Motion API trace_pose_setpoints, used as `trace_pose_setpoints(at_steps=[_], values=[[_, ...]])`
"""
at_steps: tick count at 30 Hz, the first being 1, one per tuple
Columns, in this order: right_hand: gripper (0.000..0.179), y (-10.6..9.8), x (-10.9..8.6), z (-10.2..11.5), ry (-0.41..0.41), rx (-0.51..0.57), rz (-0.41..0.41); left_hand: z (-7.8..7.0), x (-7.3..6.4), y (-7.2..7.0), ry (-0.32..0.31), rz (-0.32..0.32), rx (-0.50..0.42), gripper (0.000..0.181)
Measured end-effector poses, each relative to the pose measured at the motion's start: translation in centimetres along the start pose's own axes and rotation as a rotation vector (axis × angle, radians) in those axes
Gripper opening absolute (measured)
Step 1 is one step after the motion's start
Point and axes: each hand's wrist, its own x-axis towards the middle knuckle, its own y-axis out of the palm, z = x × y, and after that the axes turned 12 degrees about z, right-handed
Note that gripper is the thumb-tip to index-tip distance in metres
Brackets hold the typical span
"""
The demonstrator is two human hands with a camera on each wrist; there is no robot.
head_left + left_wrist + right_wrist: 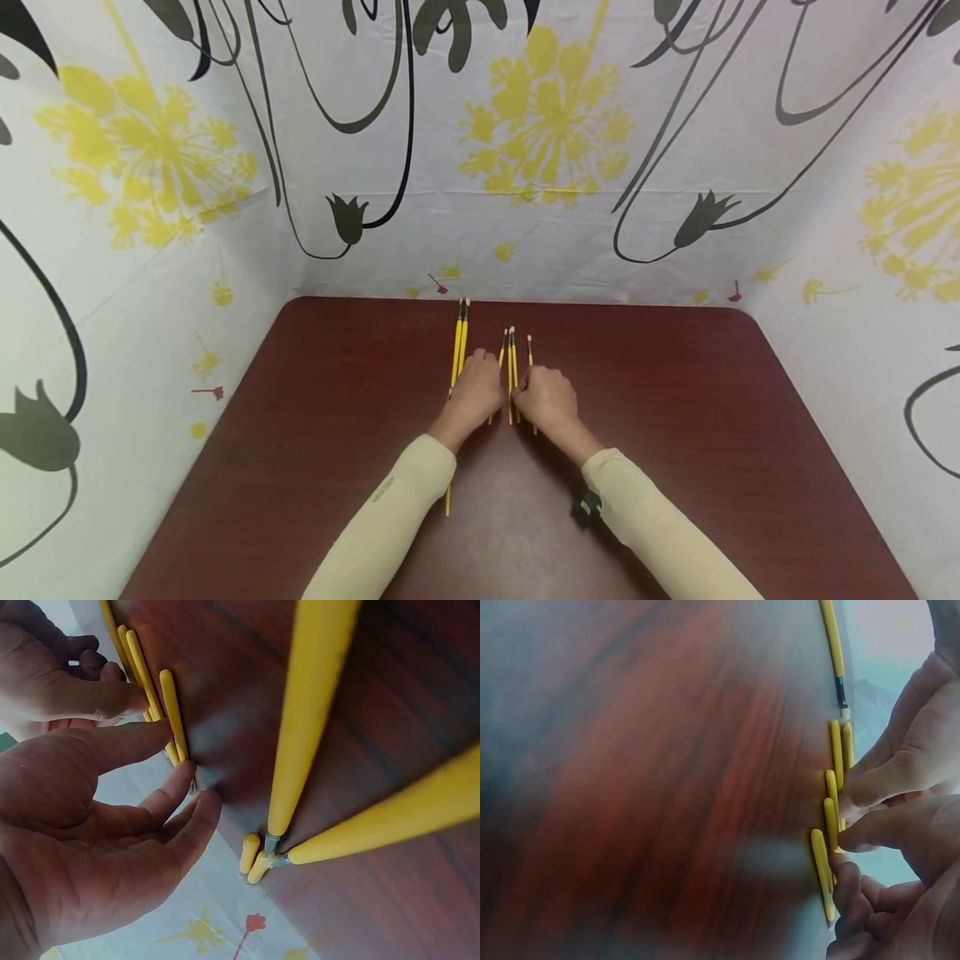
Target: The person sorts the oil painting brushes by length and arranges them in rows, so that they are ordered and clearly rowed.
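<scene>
nearest the left wrist camera: two yellow near brushes (311, 720), left of the central brush pair (511, 367) and closer to the person; their tips lie at the handle ends of the far brushes (457, 346), left of the central brush pair. central brush pair: side by side on the table (675, 458), pale tips pointing away from the person. left single brush (502, 354): just left of the central brush pair. right single brush (530, 354): just right of it. left hand (477, 386): left of the central brush pair, fingers partly bent; thumb and forefinger touch the left single brush, grip cannot be told. right hand (549, 396): right of the central brush pair, thumb against it, fingers bent beside the right single brush; hold cannot be told. wrist device (587, 505): dark, at the right sleeve (660, 525), on the person's side of the central brush pair. patterned cloth (420, 158): beyond the central brush pair, printed with yellow flower heads.
</scene>
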Motion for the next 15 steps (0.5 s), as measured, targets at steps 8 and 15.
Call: trace_pose_setpoints(at_steps=[8, 15], values=[[0.045, -0.26, 0.15, 0.35, 0.04, -0.042, 0.037, -0.38, 0.39, -0.18, -0.007, -0.014, 0.088, 0.021], [0.036, -0.18, 0.41, 0.48, 0.052, -0.038, 0.015, -0.69, 0.34, 0.05, -0.027, -0.069, 0.159, 0.03]])
